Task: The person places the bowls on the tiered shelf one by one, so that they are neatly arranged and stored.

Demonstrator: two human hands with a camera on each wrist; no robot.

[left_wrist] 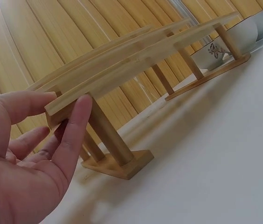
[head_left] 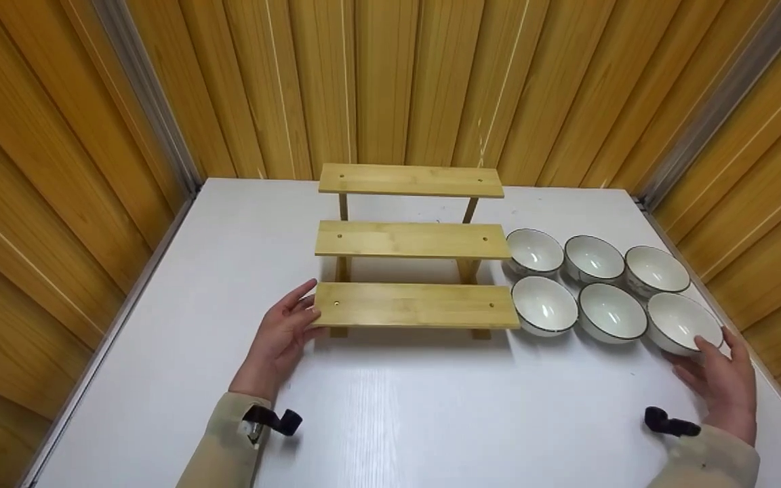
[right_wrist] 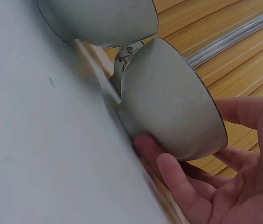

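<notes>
A three-step bamboo stand (head_left: 417, 305) is set on the white table. At the left end of its lowest shelf, my left hand (head_left: 281, 339) pinches the board; the left wrist view shows the thumb at the board's edge and a finger (left_wrist: 78, 123) against the front leg. On the right, my right hand (head_left: 723, 379) holds the nearest right-hand bowl (head_left: 678, 322), white with a dark rim. Its thumb lies over the rim, and other fingers reach under the side near the foot, as the right wrist view shows on the bowl's pale outside (right_wrist: 169, 102).
Several matching bowls, among them a front middle one (head_left: 612, 312) and a back left one (head_left: 534, 251), stand in two rows close to the stand's right side. Wood-look panels (head_left: 384, 81) wall the table (head_left: 431, 420) at the back and both sides.
</notes>
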